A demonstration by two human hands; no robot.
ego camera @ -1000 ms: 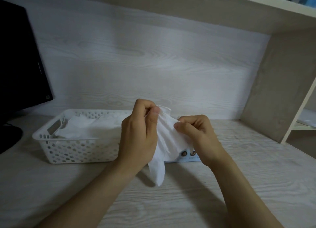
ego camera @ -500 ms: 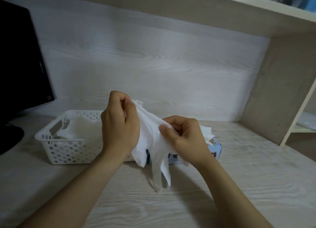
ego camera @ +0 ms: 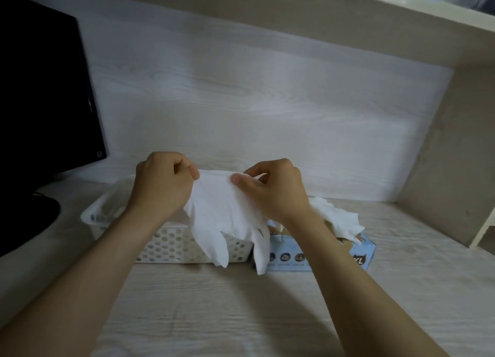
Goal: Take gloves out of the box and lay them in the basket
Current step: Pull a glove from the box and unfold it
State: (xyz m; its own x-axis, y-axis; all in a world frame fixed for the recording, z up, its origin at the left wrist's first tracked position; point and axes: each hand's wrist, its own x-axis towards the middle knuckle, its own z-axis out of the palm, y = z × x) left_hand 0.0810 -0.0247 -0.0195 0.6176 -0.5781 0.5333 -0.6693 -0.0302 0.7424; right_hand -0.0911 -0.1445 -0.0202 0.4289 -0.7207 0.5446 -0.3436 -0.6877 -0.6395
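The left hand (ego camera: 163,185) and the right hand (ego camera: 276,193) were raised side by side above the desk, close together but not touching. Each was clamped on the upper edge of one white glove (ego camera: 222,212): the left hand pinched its left corner between thumb and curled fingers, and the right hand pinched the right part of the same edge with thumb and forefinger. Between the two grips the cuff edge was pulled fairly taut and level.

The glove was thin, matte white and slightly crumpled, with soft wrinkles across its palm area. It hung flat in the air, cuff up, its fingers pointing down. Two of those fingers showed clearly as long, pointed flaps; the others were partly hidden behind the right wrist. The glove hung in front of the right end of the basket (ego camera: 171,244) and the left end of the box (ego camera: 316,255), its tips clear of the desk.

The basket was white plastic with round holes in its wall and stood just left of the box; what it held was hidden behind the left hand. The box was pale blue, with small round pictures along its front. More white gloves (ego camera: 334,220) bulged from its top in a ragged bunch.

Both stood on a pale wood-grain desk (ego camera: 214,303). A dark monitor (ego camera: 40,88) stood at the left, and a shelf (ego camera: 348,16) ran overhead.
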